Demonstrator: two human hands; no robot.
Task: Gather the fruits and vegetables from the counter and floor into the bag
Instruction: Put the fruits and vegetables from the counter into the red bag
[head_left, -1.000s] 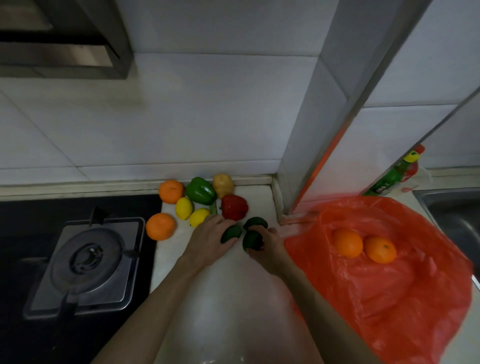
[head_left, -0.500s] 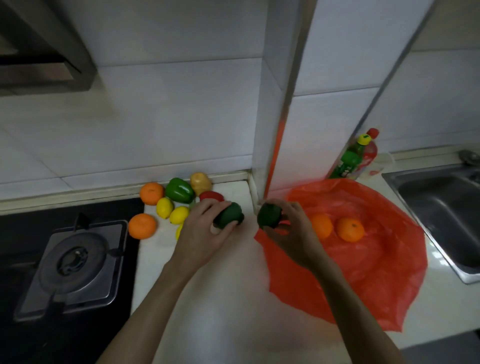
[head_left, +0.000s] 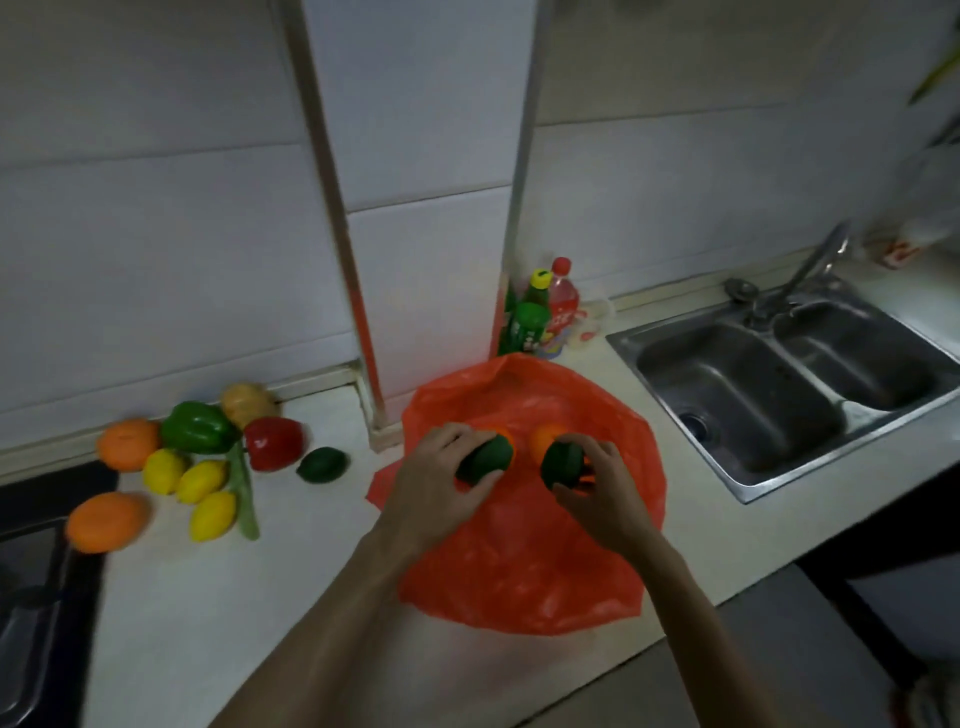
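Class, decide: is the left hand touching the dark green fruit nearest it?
Touching. The head view shows the left hand with fingers and thumb curled round the dark green fruit above the red bag.

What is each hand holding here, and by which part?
The left hand grips one dark green fruit from above, fingers and thumb round its sides. The right hand grips a second green fruit likewise, both above the red bag.
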